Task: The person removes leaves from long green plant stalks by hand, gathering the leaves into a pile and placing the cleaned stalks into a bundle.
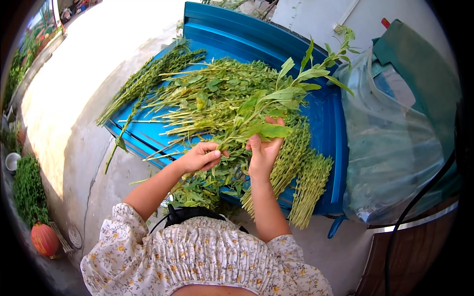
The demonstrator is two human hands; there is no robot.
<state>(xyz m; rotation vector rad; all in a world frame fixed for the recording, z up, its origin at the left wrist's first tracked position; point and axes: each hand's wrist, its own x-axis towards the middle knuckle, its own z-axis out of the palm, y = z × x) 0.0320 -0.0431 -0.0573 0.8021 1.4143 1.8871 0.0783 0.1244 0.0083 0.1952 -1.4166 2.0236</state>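
My left hand (203,156) grips the lower end of a long leafy green stalk (281,95), which looks like sesame. From that fist the stalk slants up to the right, past the blue bed. My right hand (264,153) is raised beside it, thumb and fingers around a broad yellow-green leaf (272,131). Where this leaf joins the stem is hard to make out. Under both hands lies a thick heap of cut leafy stalks (218,83), spread over the blue metal cart bed (318,107).
Bundles of stripped, pod-bearing stalks (311,188) lie at the bed's near right. Another bundle (148,79) overhangs its left edge. Loose leaves (196,192) pile near my waist. Clear plastic sheeting (392,155) hangs at right, with a black cable (418,201) before it. A red lantern (44,239) is lower left.
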